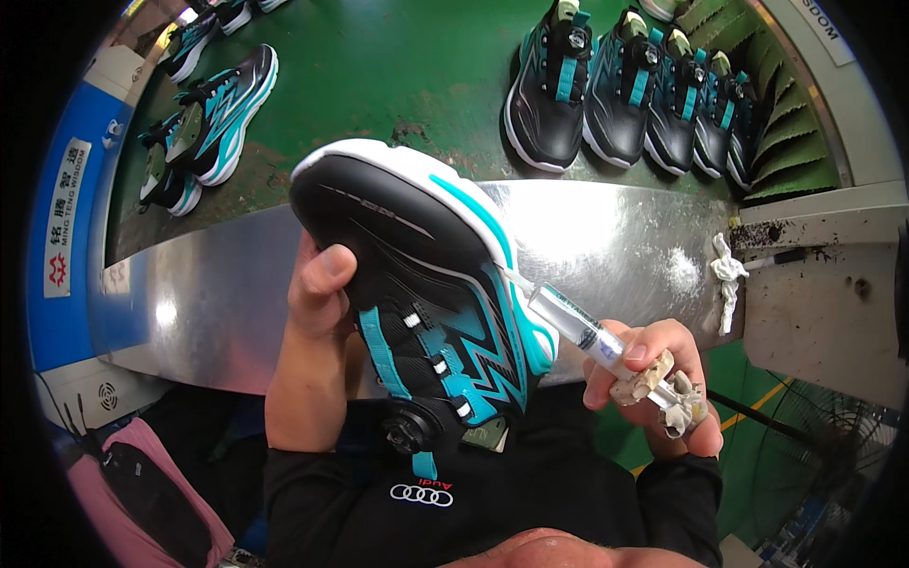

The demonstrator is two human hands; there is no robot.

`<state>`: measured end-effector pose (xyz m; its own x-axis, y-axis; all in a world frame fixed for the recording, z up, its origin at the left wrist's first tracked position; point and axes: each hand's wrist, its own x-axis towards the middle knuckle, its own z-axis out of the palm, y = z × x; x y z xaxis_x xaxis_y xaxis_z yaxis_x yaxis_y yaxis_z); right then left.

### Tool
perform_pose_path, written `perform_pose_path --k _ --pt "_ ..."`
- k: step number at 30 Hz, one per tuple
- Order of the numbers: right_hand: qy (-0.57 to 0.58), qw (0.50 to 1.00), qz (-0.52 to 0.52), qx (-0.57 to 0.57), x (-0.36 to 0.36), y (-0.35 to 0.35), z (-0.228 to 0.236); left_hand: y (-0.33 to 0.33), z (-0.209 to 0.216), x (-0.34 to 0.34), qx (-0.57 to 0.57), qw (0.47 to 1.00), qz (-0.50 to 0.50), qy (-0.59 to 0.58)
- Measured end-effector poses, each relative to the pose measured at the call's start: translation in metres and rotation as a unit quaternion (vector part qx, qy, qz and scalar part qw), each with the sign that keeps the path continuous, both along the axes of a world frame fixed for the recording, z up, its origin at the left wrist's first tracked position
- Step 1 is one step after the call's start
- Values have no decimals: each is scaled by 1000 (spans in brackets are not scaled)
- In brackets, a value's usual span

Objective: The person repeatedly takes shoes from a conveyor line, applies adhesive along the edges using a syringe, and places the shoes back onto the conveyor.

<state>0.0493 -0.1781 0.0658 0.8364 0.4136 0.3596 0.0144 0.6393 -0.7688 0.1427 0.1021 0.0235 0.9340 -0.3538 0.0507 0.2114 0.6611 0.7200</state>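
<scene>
Black shoe (431, 270), teal-trimmed, white-soled

Left hand (320, 286) holding black-and-teal shoe (407, 251), right hand (670, 343) gripping syringe (578, 326), nozzle (515, 276) at sole (490, 220); shoe row (617, 104) beyond

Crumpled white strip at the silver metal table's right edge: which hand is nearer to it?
Right: the right hand, gripping a clear plastic syringe, is below and left of the crumpled white strip; the left hand, holding a black-and-teal shoe, is much farther left.
</scene>
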Motion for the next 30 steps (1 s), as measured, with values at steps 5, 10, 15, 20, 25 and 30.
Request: perform_pose_path --k 5,10,15,20,25,30 --pt "13 1000 13 -9 -3 -4 -8 -3 0 2 -53 996 -10 66" --pt "39 999 14 -11 -16 -9 -14 -1 -4 7 -86 994 -17 60" --pt "65 997 41 -29 -31 -19 -16 -3 -6 8 -145 983 -53 104" --pt "86 995 38 -35 -48 -24 -17 6 -10 15 -87 986 -32 141" --pt "46 997 19 -59 -52 -31 -28 5 -16 21 -85 985 -3 152" --pt "36 998 9 -57 -60 -37 -40 8 -20 25 -62 985 -4 160"
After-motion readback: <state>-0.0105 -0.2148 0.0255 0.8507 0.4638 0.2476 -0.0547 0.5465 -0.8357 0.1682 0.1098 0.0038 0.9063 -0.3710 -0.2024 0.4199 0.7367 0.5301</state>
